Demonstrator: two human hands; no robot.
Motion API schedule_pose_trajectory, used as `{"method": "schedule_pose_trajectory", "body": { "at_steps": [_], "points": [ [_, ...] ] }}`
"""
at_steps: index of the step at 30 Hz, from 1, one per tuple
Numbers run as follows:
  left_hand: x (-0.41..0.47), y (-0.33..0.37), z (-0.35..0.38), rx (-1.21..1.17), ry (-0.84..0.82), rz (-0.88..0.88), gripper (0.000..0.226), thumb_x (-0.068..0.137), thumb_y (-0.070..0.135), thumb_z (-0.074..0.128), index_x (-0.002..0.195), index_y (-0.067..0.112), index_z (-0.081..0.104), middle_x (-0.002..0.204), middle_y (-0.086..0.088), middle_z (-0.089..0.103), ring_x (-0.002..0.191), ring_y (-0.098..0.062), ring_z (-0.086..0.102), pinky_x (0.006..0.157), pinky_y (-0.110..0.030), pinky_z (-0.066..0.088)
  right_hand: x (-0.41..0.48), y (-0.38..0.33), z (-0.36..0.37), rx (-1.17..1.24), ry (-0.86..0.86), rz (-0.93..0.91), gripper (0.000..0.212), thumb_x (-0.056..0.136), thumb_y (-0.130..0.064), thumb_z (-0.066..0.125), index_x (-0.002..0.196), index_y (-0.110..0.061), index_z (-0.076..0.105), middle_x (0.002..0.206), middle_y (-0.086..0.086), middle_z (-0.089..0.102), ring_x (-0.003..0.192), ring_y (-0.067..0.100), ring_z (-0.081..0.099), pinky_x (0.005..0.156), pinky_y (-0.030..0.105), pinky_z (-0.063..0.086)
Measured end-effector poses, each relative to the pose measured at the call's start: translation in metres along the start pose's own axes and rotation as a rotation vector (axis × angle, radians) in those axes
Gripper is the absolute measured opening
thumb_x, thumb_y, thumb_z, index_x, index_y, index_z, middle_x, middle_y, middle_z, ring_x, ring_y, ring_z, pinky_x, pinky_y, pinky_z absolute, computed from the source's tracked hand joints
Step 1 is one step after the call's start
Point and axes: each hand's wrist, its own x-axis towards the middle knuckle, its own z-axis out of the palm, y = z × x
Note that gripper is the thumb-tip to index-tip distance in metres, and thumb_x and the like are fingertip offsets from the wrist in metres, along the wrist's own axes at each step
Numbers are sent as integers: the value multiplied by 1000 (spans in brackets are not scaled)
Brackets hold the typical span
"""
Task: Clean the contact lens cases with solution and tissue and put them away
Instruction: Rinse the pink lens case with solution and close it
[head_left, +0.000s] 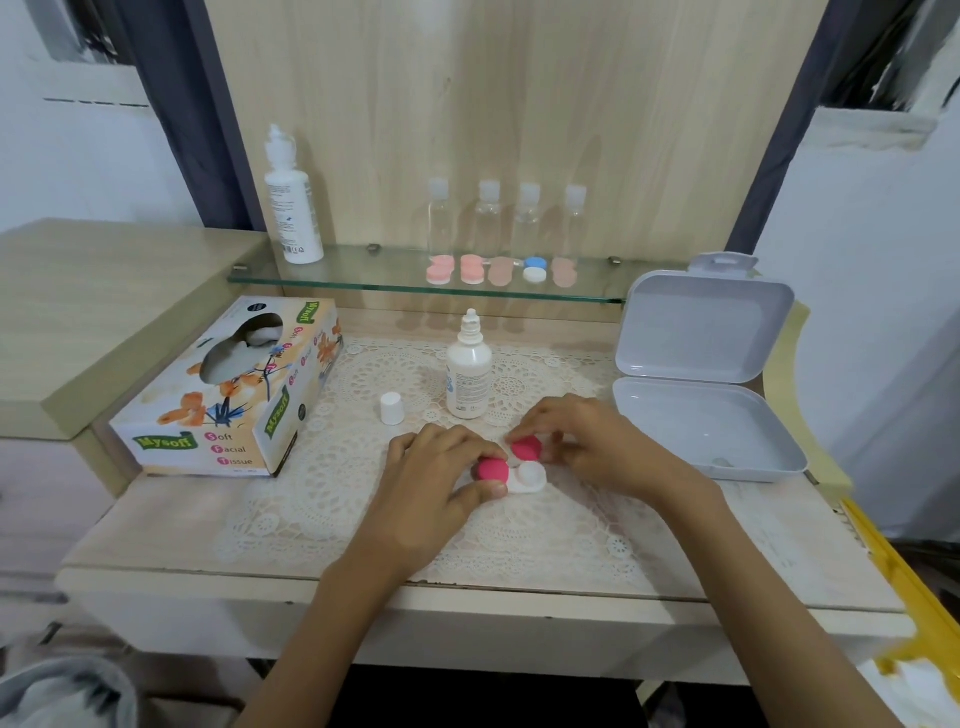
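White lens case (531, 478), pink cap (527, 449) off.

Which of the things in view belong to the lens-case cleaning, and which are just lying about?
In the job: lens case held by left hand; pink cap pinched by right hand; small solution bottle; tissue box; open storage box; shelf cases.
Lying about: four clear bottles; large bottle; lace mat.
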Motion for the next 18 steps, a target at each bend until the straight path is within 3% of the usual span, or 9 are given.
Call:
{"method": "schedule_pose_trajectory", "body": {
  "at_steps": [4,8,18],
  "points": [
    [0,-1,1,16,4,10,45,78,65,35,109,41,58,105,24,54,106,1,41,93,-25,20,0,-1,-2,-2,-20,44,32,84,-2,65,107,-24,68,100,-11,56,80,-4,47,76,21,45],
    [0,-1,1,26,-3,10,48,79,67,33,111,41,58,106,25,54,106,2,40,94,-26,20,-9,-8,-9,115,-21,68,27,86,-2,61,104,-22,64,104,-6,58,86,6,52,73,13,42],
    [0,0,1,33,-6,-5,51,78,69,31,112,41,58,107,25,53,107,2,40,97,-29,21,-18,-24,-9,73,-111,58,29,82,-5,66,104,-23,65,101,-7,58,85,14,55,82,37,49]
  ]
}}
